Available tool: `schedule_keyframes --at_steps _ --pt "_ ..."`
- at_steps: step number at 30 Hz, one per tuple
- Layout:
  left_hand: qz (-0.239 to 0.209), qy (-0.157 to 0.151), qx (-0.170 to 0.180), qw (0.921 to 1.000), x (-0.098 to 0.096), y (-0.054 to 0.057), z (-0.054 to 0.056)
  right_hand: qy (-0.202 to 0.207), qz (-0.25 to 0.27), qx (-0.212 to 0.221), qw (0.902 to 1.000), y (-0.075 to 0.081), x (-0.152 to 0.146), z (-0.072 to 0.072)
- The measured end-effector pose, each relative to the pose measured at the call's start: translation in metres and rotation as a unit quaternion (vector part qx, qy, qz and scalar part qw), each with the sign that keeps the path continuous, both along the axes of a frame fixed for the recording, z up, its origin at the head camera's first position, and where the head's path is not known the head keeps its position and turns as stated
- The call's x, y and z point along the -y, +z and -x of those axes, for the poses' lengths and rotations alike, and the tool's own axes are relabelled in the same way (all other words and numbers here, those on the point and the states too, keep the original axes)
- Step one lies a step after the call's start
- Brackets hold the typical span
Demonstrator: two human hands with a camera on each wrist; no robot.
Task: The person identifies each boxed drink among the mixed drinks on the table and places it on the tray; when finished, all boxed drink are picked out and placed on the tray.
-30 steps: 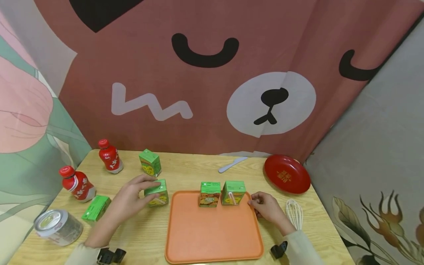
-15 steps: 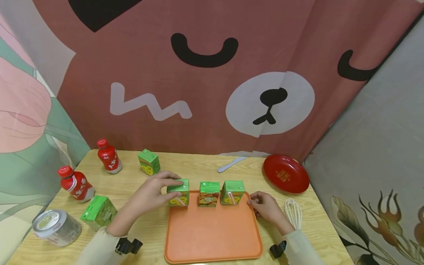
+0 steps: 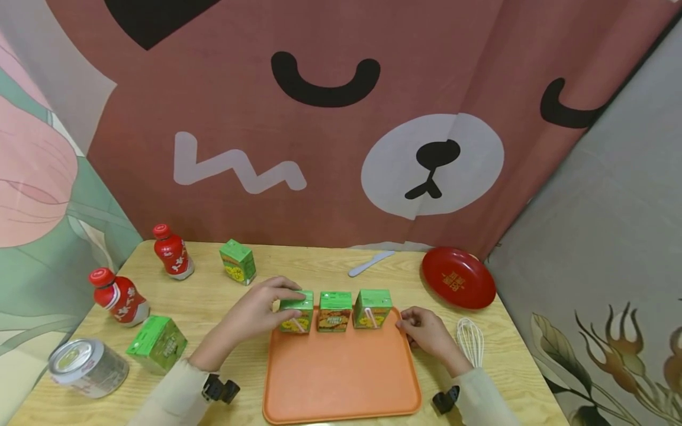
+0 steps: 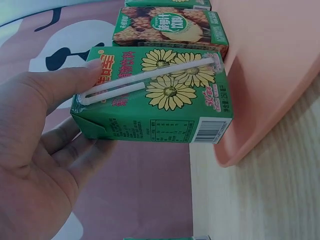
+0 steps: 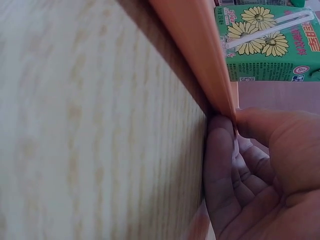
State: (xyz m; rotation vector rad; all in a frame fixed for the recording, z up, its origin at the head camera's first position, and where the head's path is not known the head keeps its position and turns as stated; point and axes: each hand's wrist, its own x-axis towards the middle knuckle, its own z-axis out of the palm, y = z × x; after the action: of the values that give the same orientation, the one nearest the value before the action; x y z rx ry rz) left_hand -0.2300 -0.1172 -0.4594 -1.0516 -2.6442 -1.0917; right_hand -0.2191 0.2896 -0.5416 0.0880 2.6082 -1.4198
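My left hand grips a green drink carton by its upper part, thumb on the near face and fingers behind. The left wrist view shows yellow flowers and a white straw on this carton. It stands upright at the back left corner of the orange tray. Beside it, along the tray's back edge, are a carton with a brown picture and another flowered carton. At the tray's right edge, my right hand pinches the rim between thumb and fingers, seen closely in the right wrist view.
On the left are two red bottles, a silver can and a green carton. Another carton stands at the back. A knife, red plate and whisk lie behind and right of the tray.
My left hand has carried the flowered carton rightward from the table to the tray's back left corner, beside the other two. My right hand has stayed on the tray's rim.
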Motion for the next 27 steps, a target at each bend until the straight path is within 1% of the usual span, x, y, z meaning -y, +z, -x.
schedule_keyframes --at_steps 6,10,23,27 --pt "-0.001 -0.007 -0.009 0.9999 -0.001 -0.004 0.003 0.001 -0.002 -0.004 1.0 0.0 0.0 -0.001" --pt "-0.004 -0.009 -0.014 0.9999 -0.001 -0.006 0.003 0.002 -0.003 -0.004 1.0 0.002 0.001 -0.001" --pt "-0.009 -0.008 -0.012 0.9999 0.0 -0.012 0.005 0.003 0.007 -0.002 1.0 0.002 0.001 -0.002" --pt "-0.008 -0.014 -0.003 0.9999 0.001 -0.013 0.005 0.003 0.007 -0.002 1.0 0.002 0.0 -0.003"
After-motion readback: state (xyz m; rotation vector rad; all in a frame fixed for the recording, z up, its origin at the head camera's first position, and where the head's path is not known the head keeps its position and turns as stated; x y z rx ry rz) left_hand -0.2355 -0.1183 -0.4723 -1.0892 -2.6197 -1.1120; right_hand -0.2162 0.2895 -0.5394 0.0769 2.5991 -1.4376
